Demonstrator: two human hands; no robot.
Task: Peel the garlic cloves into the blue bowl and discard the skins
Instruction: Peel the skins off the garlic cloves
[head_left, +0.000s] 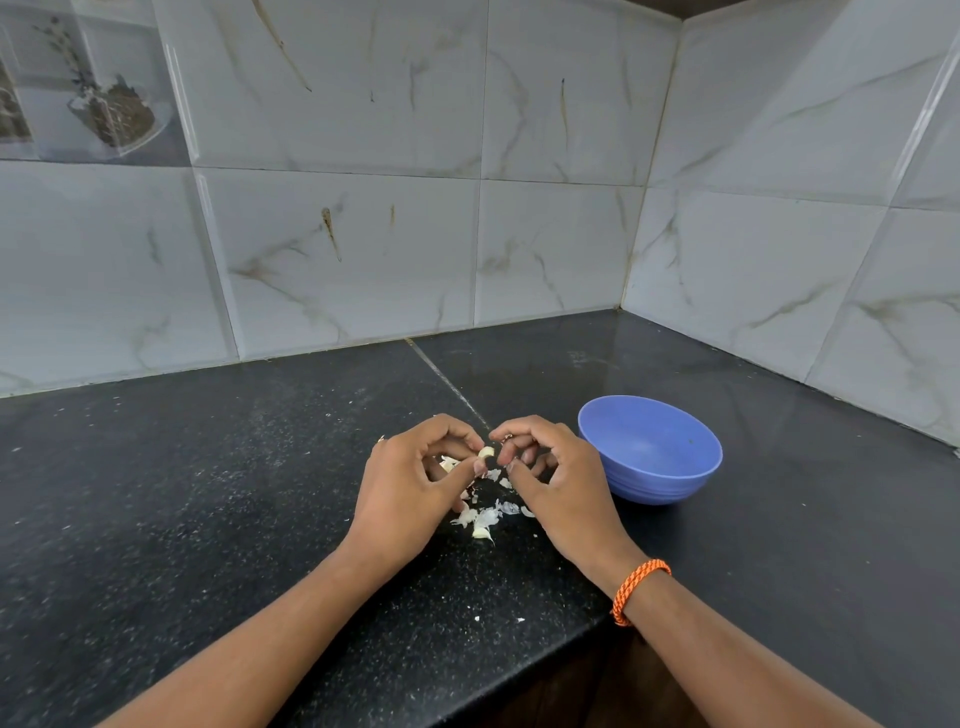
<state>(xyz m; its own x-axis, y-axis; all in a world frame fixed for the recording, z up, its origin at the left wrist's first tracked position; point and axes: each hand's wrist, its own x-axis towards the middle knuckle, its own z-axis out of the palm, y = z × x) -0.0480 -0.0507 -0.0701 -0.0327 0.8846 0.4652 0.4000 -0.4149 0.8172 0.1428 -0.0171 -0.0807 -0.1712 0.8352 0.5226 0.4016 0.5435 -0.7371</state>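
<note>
Pinching a garlic clove (486, 452) between thumb and fingertips, the left hand (415, 488) holds it above the black table (208, 493). The right hand (550, 478) has its fingers curled at the clove's right end; whether its grip encloses skin cannot be told. Loose skins (485, 517) lie below the hands. The blue bowl (650, 449) stands just right of the right hand.

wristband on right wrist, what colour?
Orange braided thread wristband, head view.
</note>
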